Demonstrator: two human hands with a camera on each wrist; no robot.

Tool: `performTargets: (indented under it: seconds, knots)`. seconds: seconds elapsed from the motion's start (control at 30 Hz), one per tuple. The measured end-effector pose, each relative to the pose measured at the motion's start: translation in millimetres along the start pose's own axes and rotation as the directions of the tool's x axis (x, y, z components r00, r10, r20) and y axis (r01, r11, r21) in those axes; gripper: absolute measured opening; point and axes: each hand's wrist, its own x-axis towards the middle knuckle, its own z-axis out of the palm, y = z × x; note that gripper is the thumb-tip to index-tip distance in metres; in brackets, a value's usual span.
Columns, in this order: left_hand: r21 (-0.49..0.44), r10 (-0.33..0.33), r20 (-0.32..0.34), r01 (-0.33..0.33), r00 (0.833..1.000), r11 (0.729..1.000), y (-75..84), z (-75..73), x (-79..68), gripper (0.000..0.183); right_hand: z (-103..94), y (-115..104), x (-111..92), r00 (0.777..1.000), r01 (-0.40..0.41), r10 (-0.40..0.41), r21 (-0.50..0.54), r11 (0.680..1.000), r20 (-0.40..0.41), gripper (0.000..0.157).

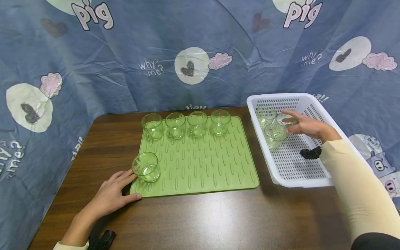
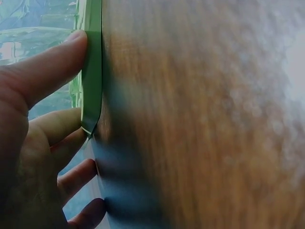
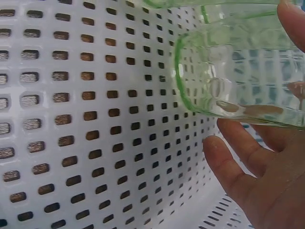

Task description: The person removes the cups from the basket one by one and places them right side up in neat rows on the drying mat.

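Observation:
On the green mat (image 1: 203, 173), a clear glass (image 1: 146, 168) stands at the front left corner. My left hand (image 1: 114, 192) rests beside it with spread fingers, the thumb (image 2: 62, 59) touching the mat's edge. Inside the white basket (image 1: 300, 170) are three greenish clear glasses, one nearest the front (image 1: 275, 135). My right hand (image 1: 304, 125) reaches in over them. In the right wrist view a glass (image 3: 228, 76) lies between its thumb and its extended fingers (image 3: 238, 152), with no firm grip visible.
Several more glasses stand in a row along the mat's back edge, the rightmost glass (image 1: 220, 123) closest to the basket. The wooden table (image 1: 200, 222) runs in front. A blue printed cloth (image 1: 125, 69) hangs behind the table.

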Motion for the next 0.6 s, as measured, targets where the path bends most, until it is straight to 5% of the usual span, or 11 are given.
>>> performTargets:
  seconds: [0.6]
  knots:
    - [0.004, 0.003, -0.007, -0.003, 1.000, 1.000, -1.0, 1.8, 0.2, 0.078, 4.3, 3.3, 2.9, 1.000, 0.009, -0.009, 0.054, 0.999, 0.003, 0.087]
